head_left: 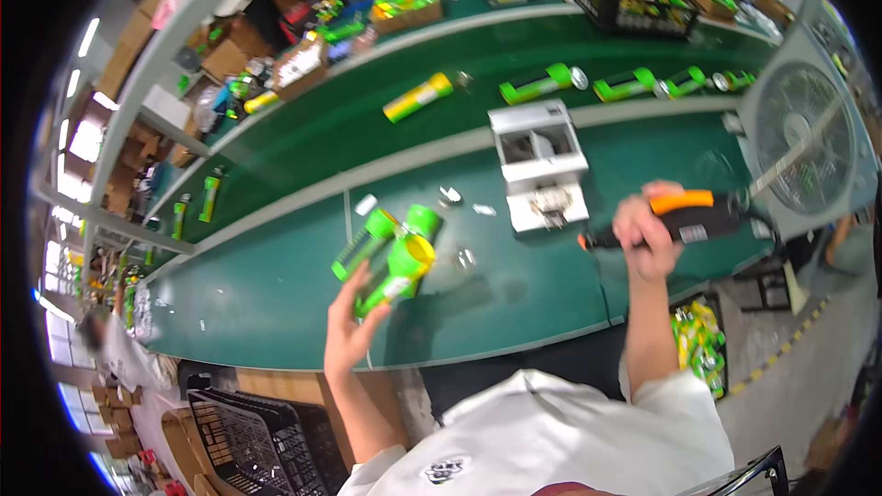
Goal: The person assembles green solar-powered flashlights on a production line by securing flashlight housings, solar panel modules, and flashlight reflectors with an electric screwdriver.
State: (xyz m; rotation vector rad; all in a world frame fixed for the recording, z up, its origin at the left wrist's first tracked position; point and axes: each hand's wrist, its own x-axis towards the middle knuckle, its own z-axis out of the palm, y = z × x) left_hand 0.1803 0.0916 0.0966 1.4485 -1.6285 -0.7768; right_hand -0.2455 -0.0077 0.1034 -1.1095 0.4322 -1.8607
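Green workbench (pixel 514 303) here, left hand (pixel 354 331) wrapped round a bunch of green tubes (pixel 390 262) lifted just off it, probably so the power tool (pixel 684 220) clenched in the right hand (pixel 648 239) can get at them.

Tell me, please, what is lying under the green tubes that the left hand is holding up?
Under the green tubes in the left hand lies the green bench top. The tubes hide the patch directly beneath them.

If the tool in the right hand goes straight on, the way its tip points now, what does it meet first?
The orange and black power tool in the right hand points toward the person's left. Its line crosses bare green table, then probably reaches the green tubes in the left hand; depth is unclear.
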